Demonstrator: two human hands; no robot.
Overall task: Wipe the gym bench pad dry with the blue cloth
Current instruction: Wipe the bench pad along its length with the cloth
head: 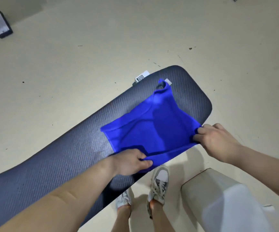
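Blue cloth (153,126) spread on dark bench pad (55,148). Left hand (129,162) pinches near corner; right hand (216,139) pinches right corner.

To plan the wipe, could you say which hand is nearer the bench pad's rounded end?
Right. The right hand pinches the blue cloth beside the pad's rounded end; the left hand grips it further along.

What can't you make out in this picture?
In the head view:
- The bench pad under the blue cloth: covered, so wet or dry is unknown.
- The pad's near end: cut off by the left edge, partly behind the left forearm.
- The label beside the pad's far end: print too small to read.
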